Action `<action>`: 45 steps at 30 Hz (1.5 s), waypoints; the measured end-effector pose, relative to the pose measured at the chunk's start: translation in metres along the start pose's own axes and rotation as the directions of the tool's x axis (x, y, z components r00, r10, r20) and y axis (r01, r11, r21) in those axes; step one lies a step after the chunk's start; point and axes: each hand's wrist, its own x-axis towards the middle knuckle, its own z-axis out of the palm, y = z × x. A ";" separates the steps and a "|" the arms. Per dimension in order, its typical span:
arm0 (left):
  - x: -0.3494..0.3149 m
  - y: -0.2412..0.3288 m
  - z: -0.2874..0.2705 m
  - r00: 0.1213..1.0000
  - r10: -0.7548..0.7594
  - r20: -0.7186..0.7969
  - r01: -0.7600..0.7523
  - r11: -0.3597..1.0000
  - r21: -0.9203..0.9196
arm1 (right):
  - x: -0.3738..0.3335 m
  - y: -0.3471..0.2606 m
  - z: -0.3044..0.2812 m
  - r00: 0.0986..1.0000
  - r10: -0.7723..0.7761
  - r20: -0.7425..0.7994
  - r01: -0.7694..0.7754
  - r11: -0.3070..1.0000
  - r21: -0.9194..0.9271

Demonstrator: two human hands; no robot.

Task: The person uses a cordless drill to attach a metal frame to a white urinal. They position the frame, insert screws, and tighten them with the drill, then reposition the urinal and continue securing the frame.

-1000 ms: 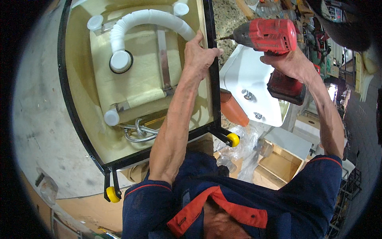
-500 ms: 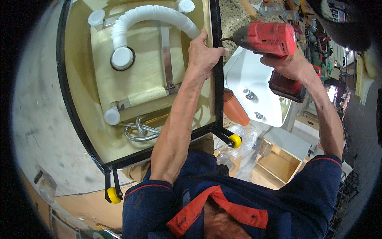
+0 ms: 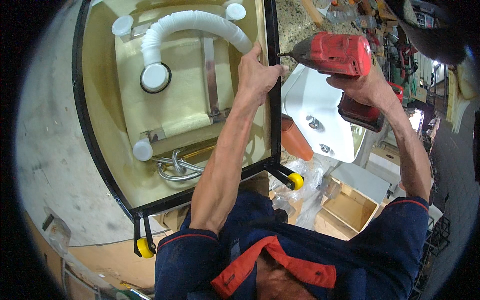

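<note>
My right hand [image 3: 361,86] is wrapped round the grip of a red cordless drill [image 3: 337,54]. The drill's thin bit points left, its tip at or very near the outer side of a black metal frame [image 3: 273,110]. Across that frame's right bar lies my left hand [image 3: 256,79], thumb over the bar and fingers on the inner side, gripping it. Inside the frame is a yellowish resin-coated tub underside [image 3: 175,107]. A white corrugated hose [image 3: 192,22] curves over it, ending in a round white fitting [image 3: 155,77]. Braided metal hoses [image 3: 180,175] lie in the near part.
Small yellow wheels [image 3: 296,181] are mounted on the frame's near corners. Right of it are a white basin-like piece [image 3: 320,112] with metal fittings, an orange-brown tapered piece [image 3: 295,140], clear plastic wrap [image 3: 306,172] and an open wooden drawer [image 3: 352,205]. Bottles and tools clutter the far right.
The view has shifted slightly, so most things sit a little lower in the picture. Both hands keep their holds, and the bit stays beside the frame's right bar.
</note>
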 end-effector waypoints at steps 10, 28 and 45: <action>-0.001 -0.001 -0.001 1.000 -0.003 -0.005 0.003 0.999 0.038 | 0.003 -0.005 -0.004 1.000 0.009 0.015 -0.008 0.998 -0.061; 0.005 -0.010 0.000 0.999 0.045 0.030 -0.045 0.999 -0.008 | 0.005 0.003 0.003 0.998 0.051 0.020 -0.053 0.993 0.108; -0.059 0.087 0.035 0.550 0.832 0.075 -0.717 0.424 0.554 | -0.085 0.011 -0.003 0.964 0.263 -0.047 -0.136 0.634 0.761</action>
